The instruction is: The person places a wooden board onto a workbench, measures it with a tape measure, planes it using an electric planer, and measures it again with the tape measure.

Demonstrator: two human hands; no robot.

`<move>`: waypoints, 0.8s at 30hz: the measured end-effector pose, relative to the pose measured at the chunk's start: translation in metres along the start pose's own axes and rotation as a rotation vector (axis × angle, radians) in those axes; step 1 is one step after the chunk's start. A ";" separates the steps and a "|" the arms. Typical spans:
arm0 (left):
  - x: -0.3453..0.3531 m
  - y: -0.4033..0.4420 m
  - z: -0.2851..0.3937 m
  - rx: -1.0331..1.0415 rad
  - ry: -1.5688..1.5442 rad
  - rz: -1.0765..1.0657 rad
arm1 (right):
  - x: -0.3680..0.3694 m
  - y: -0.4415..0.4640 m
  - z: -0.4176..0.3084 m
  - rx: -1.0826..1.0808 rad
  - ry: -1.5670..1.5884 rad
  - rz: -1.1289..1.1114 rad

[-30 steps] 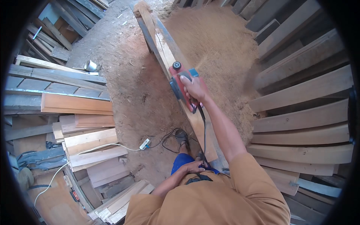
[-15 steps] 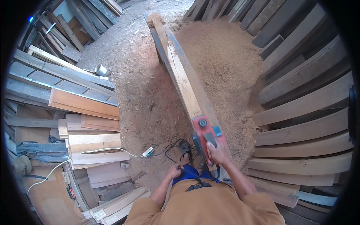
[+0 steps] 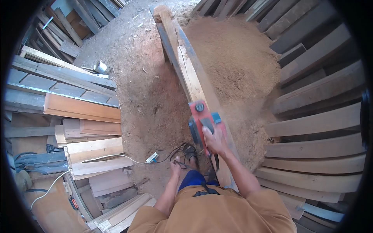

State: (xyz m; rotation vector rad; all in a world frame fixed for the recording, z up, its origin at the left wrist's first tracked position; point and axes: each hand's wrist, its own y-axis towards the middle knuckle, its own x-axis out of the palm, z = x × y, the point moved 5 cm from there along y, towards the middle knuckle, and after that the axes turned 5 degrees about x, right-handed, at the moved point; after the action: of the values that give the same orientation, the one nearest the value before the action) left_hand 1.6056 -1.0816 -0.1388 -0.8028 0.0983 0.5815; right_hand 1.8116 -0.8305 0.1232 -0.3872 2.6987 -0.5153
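Note:
A red electric planer (image 3: 197,113) rests on a long pale wooden board (image 3: 189,73), which lies lengthwise on a narrow bench (image 3: 208,87). My right hand (image 3: 216,140) is wrapped round the planer's dark handle. A long crack runs along the board's pale face ahead of the tool. Low on the left, beside the bench, my left hand (image 3: 176,167) is closed on the thin black power cord (image 3: 166,159). Its fingers are small and partly hidden in this view.
Slack cord loops around my sandalled foot (image 3: 190,150) near a white extension socket (image 3: 152,157). Sawdust (image 3: 233,77) covers the floor right of the bench. Leaning planks (image 3: 314,149) line the right side; stacked boards (image 3: 95,149) and a panel (image 3: 83,110) lie left.
My right hand has pushed the planer forward along the board, away from my body. My left hand has moved forward and slightly left with the cord. The view has shifted a little.

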 end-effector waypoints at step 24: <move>0.141 -0.096 0.119 0.380 0.313 -0.902 | -0.004 0.050 -0.021 -0.103 0.033 -0.073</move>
State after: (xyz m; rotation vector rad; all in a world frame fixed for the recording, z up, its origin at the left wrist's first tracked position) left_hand 1.7595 -0.9868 -0.0352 -0.4839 0.1163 -0.4117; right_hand 1.7972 -0.7783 0.1226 -0.5112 2.7587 -0.4066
